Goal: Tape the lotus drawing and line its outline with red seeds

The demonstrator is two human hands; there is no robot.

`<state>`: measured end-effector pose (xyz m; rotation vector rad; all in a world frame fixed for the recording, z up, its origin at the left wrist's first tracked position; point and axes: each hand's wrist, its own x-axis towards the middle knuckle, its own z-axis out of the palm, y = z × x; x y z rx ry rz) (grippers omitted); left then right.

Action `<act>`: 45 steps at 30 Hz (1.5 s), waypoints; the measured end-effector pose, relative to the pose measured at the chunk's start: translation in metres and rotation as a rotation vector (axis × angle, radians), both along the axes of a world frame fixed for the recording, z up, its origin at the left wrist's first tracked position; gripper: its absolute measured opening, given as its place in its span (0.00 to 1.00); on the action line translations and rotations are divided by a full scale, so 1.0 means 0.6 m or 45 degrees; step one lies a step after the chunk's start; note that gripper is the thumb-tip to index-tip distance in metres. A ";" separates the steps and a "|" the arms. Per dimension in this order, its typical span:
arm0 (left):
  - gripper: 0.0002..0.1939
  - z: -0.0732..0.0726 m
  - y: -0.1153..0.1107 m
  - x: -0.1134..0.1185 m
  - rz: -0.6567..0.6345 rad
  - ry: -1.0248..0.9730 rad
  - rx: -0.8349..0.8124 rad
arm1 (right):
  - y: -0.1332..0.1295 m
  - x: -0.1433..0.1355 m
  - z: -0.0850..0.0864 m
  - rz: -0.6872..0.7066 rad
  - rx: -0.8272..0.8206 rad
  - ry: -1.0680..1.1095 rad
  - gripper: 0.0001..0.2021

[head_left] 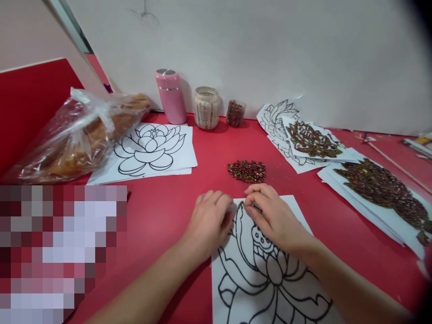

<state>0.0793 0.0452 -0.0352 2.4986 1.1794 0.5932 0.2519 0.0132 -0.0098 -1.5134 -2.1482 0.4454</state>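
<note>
Flower drawing (pixel 275 270) flat on red table (pixel 162 216). Left hand (pixel 211 218): loosely curled at drawing's upper left corner; grip hidden, cannot tell. Right hand (pixel 278 220): fingertips bunched over drawing's top, beside few green beans (pixel 240 204); whether pinching any, cannot tell. Mixed bean pile (pixel 248 172) just beyond drawing. Farther beyond: jar (pixel 206 110), dark vertical streaks; whether lettering, cannot tell.

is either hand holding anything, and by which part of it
It cannot be told: the right hand is curled beside small beans on the drawing, with nothing clear between its fingertips, and the left hand shows no held thing.
</note>
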 end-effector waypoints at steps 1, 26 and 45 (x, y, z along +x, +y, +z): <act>0.05 0.000 0.000 0.000 0.000 0.000 0.003 | 0.000 0.000 -0.002 -0.001 0.002 -0.006 0.05; 0.09 0.005 -0.001 -0.002 -0.058 -0.033 -0.066 | 0.005 -0.006 -0.016 0.003 0.066 -0.119 0.06; 0.10 0.005 0.002 0.000 -0.033 -0.071 -0.091 | 0.000 0.016 -0.012 -0.082 0.040 -0.001 0.05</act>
